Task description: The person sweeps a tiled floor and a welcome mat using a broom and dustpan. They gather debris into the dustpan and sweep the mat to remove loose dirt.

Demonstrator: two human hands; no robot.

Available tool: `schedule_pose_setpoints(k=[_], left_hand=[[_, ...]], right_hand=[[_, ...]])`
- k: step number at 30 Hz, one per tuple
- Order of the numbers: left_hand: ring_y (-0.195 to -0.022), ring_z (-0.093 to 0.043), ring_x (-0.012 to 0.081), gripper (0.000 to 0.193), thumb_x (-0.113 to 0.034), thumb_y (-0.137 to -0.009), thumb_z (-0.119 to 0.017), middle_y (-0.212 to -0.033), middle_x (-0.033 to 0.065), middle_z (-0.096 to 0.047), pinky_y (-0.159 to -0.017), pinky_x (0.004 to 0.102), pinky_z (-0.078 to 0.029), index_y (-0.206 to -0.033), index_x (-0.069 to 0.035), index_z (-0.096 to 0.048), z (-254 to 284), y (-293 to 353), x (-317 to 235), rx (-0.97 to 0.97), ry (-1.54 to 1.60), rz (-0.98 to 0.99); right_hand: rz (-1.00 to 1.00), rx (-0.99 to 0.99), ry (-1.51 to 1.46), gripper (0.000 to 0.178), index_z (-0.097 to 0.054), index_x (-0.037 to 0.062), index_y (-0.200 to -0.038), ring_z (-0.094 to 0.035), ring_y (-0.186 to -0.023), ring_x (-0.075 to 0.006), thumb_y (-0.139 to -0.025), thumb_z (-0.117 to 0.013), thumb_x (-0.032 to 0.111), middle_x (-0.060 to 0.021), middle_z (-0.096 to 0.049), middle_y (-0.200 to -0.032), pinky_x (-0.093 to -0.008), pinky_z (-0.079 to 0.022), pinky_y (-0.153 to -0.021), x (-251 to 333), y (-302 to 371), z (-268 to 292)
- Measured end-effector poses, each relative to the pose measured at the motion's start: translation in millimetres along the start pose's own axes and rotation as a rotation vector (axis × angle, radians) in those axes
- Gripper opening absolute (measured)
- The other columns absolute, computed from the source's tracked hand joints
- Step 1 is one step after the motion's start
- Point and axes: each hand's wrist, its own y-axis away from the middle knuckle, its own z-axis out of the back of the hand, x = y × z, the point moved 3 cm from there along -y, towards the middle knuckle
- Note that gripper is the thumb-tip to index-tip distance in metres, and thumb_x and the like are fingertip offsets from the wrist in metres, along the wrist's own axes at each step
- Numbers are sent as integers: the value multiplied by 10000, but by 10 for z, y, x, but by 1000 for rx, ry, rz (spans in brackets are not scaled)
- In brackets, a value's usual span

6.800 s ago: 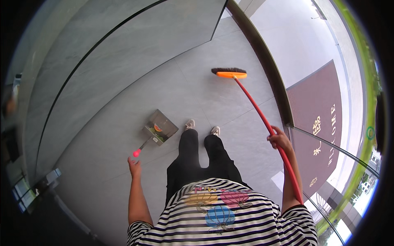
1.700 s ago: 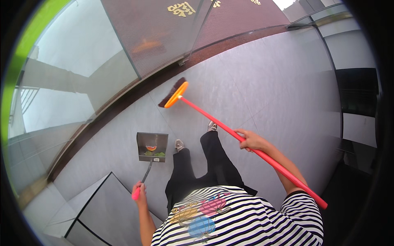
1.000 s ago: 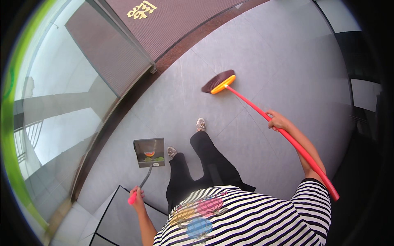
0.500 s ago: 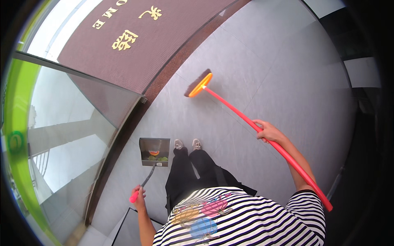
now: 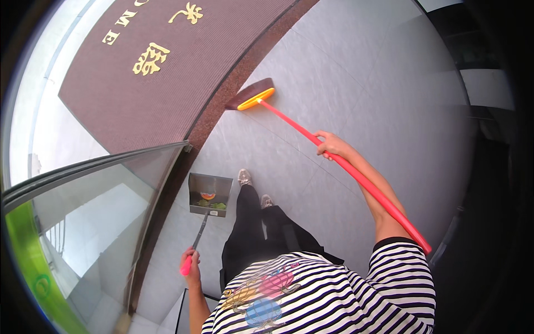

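One clear glass panel [image 5: 105,206] in a metal frame leans large across the left side, with a bright green band [image 5: 23,222] showing at its outer edge; it walls off that side just beside the sweeping gear. Above it spreads a burgundy mat [image 5: 111,89], finely ribbed, with raised gold lettering [image 5: 150,59], bordered by a strip of speckled reddish stone [image 5: 221,92]. Near the panel's dark base, the left hand [image 5: 191,264] is curled around the pink grip of a dustpan [image 5: 193,183], a smoky, boxy scoop on a thin grey shaft; whether it touches the floor I can't tell. Inside lie a curved, rainbow-coloured piece [image 5: 207,196] and crumpled green scraps [image 5: 217,206]. Patterned pale shoes [image 5: 245,177] stand between the pan and the open tiles, the nearer one close to the pan. Further up, a broom [image 5: 256,99] with an orange head and dark, fanned bristles reaches the stone strip. Its smooth red pole slants down to the right hand [image 5: 334,146], whose fingers wrap it firmly, the rest running along the forearm toward the striped sleeve [image 5: 403,278]. Smooth grey tiles [image 5: 361,72] with thin seams extend rightward to a dark area.
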Motion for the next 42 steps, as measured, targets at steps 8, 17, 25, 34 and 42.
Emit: schedule_pose_setpoints(k=[8, 17, 25, 34, 42], left_hand=[[-680, -548, 107, 156, -129, -818, -616, -1092, 112, -609, -583, 231, -458, -910, -4, -602, 26, 184, -79, 61, -56, -105], [-741, -592, 117, 167, -164, -842, -605, -1164, 118, -568, -588, 236, -484, -939, -28, -590, 72, 292, -680, 108, -44, 28], [-789, -614, 142, 243, -213, -868, -578, -1159, 70, -571, -586, 257, -509, -1041, -43, -571, -392, -18, -1755, 98, -186, 146], [-801, -603, 135, 304, -265, -868, -585, -1064, 37, -599, -592, 261, -499, -1101, -69, -566, -816, 241, -2289, 61, -305, 249], [-813, -622, 151, 260, -239, -864, -598, -1169, 84, -571, -583, 267, -516, -1042, -51, -567, -1205, 436, -2789, 44, -330, 213]], right_hand=[[-424, -362, 170, 635, -421, 29, -1248, -475, -402, -136, -637, -571, -61, -66, -512, -563, -295, -380, -353, -1264, 2349, 1016], [-142, -146, -81, 636, -424, 96, -1267, -457, -412, -125, -651, -553, 5, -42, -485, -596, -288, -365, -373, -461, 2792, 395], [-25, 90, -15, 660, -432, 69, -1266, -468, -429, -144, -625, -570, -5, -82, -532, -648, -303, -390, -423, -131, 1164, 532], [-549, -124, 22, 641, -422, 38, -1264, -511, -458, -164, -640, -555, -22, -106, -558, -711, -331, -429, -438, -1831, 3194, 2643], [-603, -179, 35, 595, -437, 35, -1251, -494, -452, -155, -669, -541, -36, -86, -525, -657, -319, -414, -435, -1787, 3637, 3291]])
